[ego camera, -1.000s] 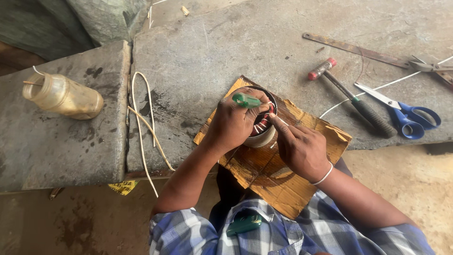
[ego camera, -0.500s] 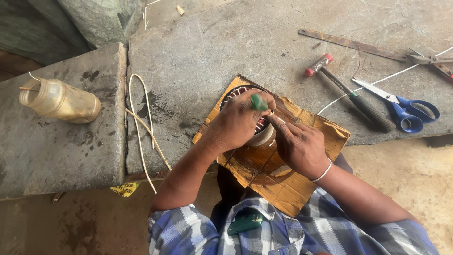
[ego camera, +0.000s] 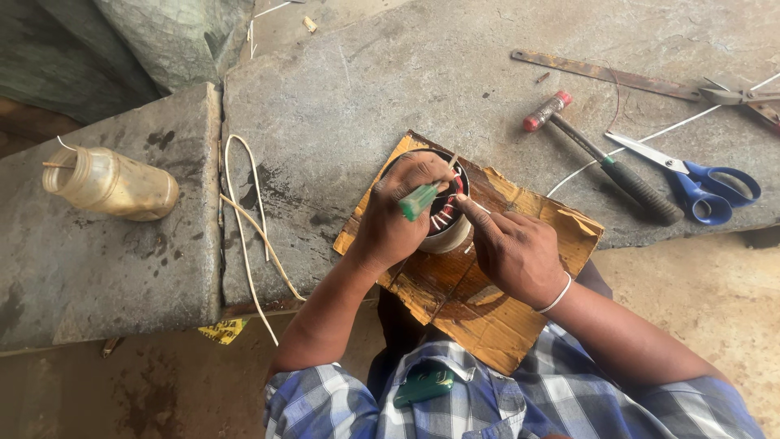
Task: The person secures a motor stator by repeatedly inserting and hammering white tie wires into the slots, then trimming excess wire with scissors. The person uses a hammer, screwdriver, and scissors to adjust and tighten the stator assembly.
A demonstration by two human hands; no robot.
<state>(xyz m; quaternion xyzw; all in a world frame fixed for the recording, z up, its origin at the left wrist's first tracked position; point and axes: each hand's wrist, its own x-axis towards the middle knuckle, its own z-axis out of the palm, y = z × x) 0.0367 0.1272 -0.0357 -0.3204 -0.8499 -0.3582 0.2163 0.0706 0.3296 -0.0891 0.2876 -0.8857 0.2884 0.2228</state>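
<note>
while the left hand (ego camera: 398,215) grips a green-handled tool (ego camera: 419,200) closed-fisted over the motor coil (ego camera: 443,213), the tip should work gently between windings. the right hand (ego camera: 516,254) pinches a thin white strip beside it. round, red-wired, the coil sits on cardboard (ego camera: 487,317).

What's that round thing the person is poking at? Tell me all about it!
The round thing is a ring-shaped metal part with coppery-red wires inside and a pale band round its outside. It lies on a piece of brown cardboard at the edge of a grey stone slab. The left hand rests over it with a green-handled tool, and the right hand touches its side. Much of it is hidden.
</note>
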